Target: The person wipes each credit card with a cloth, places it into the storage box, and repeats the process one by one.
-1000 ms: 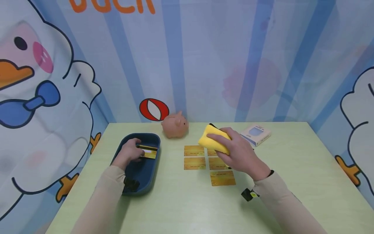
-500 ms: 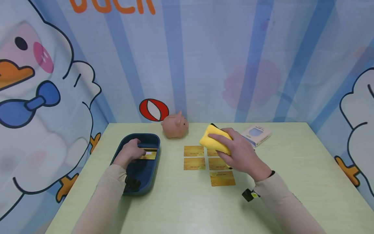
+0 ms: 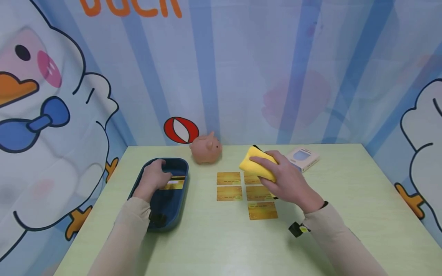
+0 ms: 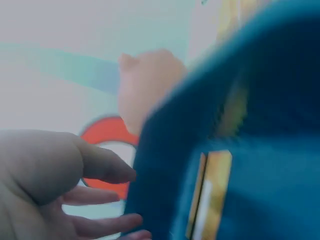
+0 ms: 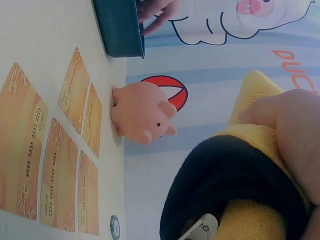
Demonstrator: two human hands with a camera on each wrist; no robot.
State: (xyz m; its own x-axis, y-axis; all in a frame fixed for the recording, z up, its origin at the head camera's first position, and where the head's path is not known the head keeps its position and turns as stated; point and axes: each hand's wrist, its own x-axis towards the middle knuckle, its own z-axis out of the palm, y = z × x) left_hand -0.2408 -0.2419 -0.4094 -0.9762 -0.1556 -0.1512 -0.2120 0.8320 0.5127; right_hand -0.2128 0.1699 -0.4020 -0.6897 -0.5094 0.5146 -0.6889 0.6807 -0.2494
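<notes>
My left hand (image 3: 154, 177) is over the dark blue tray (image 3: 183, 203), above a gold card (image 3: 177, 183) with a black stripe and a white strip. In the left wrist view its fingers (image 4: 107, 162) are nearly straight near the tray wall, apart from the card (image 4: 215, 192), which lies inside. My right hand (image 3: 290, 182) grips a soft yellow fabric item (image 3: 258, 165) with a black-lined opening and a white tag (image 5: 202, 227), held above the table. Beneath and left of it, several gold cards (image 3: 229, 193) lie face up in rows; the yellow item and hand partly cover some.
A pink piggy bank (image 3: 206, 148) stands at the table's back, right of the tray. A pale box (image 3: 304, 158) lies behind the right hand. In the right wrist view, a small round chip (image 5: 115, 227) is near the cards. A printed cloth backdrop (image 3: 238, 76) rises behind the table.
My left hand has shifted slightly, with its fingers moving up and the card staying in the tray. My right hand has drifted a little to the right with the yellow item.
</notes>
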